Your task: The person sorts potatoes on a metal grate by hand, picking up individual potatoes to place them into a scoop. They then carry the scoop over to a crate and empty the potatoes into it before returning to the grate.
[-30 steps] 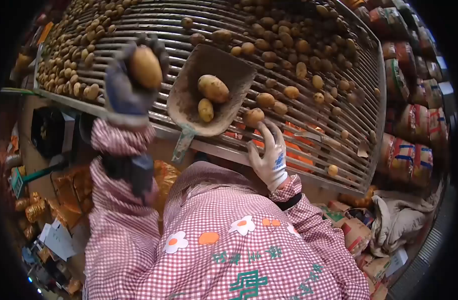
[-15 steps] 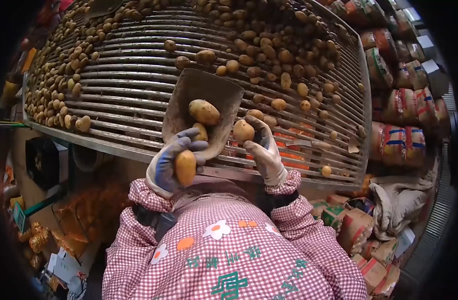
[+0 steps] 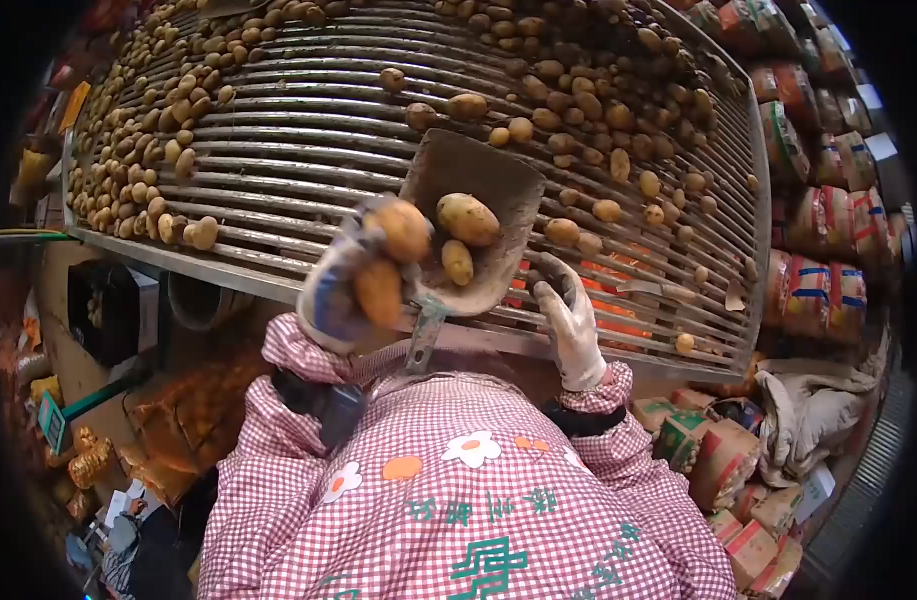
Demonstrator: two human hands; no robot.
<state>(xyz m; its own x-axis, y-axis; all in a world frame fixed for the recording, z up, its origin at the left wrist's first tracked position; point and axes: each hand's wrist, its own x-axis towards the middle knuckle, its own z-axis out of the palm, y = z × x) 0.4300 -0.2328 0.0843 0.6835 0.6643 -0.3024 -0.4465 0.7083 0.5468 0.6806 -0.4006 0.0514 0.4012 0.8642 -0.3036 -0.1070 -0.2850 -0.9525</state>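
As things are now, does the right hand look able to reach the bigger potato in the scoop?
Probably yes: the right hand looks empty beside the scoop, and nothing seems to block its way to the bigger potato. The left hand is on the opposite side.

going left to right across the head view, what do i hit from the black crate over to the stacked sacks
Black crate → left gloved hand holding potatoes → scoop → right gloved hand → stacked sacks
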